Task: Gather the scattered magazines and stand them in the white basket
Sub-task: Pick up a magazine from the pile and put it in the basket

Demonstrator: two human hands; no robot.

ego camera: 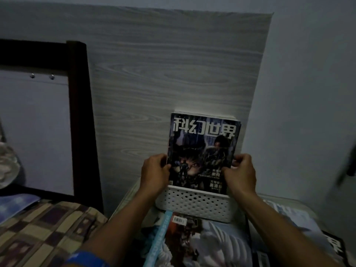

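Note:
A dark-covered magazine (202, 147) with large white characters stands upright in the white perforated basket (194, 204), in front of several other magazines whose top edges show behind it. My left hand (154, 172) grips its left edge and my right hand (240, 172) grips its right edge. The basket sits against a wood-grain wall panel. More magazines lie flat in front of the basket: one with a light blue spine (159, 239), a pale one (213, 245) at the centre, and another (300, 226) at the right.
A bed with a checked cover (42, 228) lies at the lower left, and its dark wooden frame post (81, 116) rises beside the wall panel (173, 64). A blurred dark shape (346, 166) is at the right edge. The room is dim.

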